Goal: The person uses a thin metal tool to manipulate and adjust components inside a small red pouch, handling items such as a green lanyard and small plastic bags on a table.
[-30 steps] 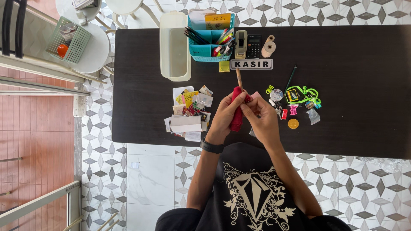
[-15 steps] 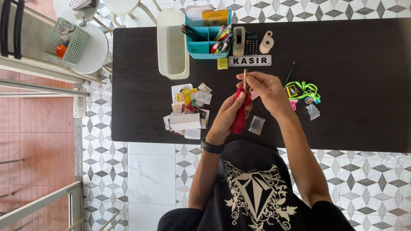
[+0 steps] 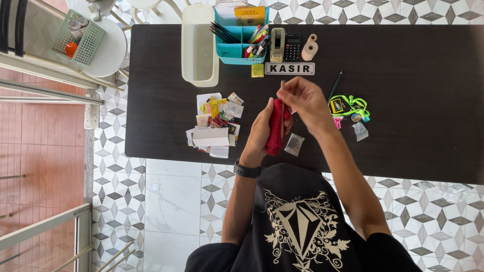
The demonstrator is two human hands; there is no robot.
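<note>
My left hand (image 3: 262, 132) grips a red cloth pouch (image 3: 275, 126) above the dark table (image 3: 413, 100). My right hand (image 3: 302, 100) pinches the upper end of a thin wooden stick (image 3: 282, 113), which stands in the pouch's mouth. A small clear plastic bag (image 3: 294, 144) lies on the table just below my right hand. A black watch (image 3: 248, 171) sits on my left wrist.
A heap of small cards and papers (image 3: 216, 126) lies to the left. At the back stand a cream tub (image 3: 199, 45), a blue organiser with pens (image 3: 237, 38), a tape dispenser (image 3: 277, 44), a calculator (image 3: 293, 47) and a name plate (image 3: 290, 68). Green lanyards and trinkets (image 3: 348, 110) lie to the right.
My right hand rose from the pouch to the stick's top end and now pushes the stick down into the pouch. The clear bag came into view on the table.
</note>
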